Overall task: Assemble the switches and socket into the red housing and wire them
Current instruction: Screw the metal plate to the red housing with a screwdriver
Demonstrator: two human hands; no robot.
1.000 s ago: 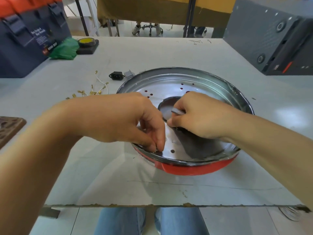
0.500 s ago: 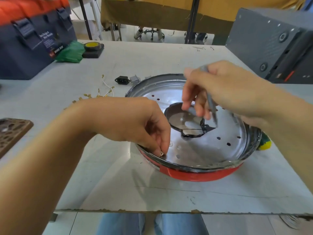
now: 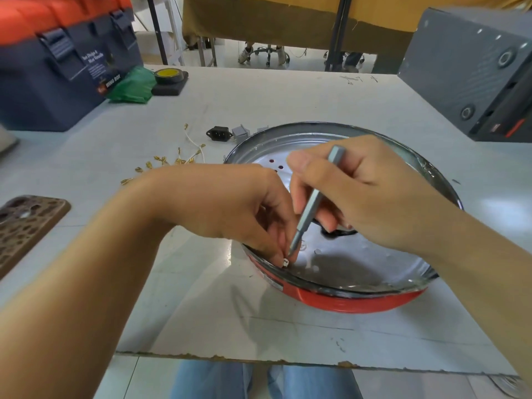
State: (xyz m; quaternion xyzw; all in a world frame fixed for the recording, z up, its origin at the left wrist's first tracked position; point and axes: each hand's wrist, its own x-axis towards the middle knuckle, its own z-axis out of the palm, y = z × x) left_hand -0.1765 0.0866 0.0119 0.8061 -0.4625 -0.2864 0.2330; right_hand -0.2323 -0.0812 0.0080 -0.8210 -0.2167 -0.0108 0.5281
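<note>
I read this as a workshop or assembly room: scuffed white worktable [image 3: 259,105], big toolbox [image 3: 57,67] with latches, tape roll [image 3: 168,75], loose brass crimp terminals [image 3: 161,162], a socket [image 3: 219,133] lying out, grey equipment case [image 3: 466,70], another bench [image 3: 288,21] and wheeled chair behind.

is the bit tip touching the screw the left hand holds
Apart, narrowly. The head view shows the bit in the right hand ending just above the screw pinched by the left hand, with a fingertip showing between them.
</note>
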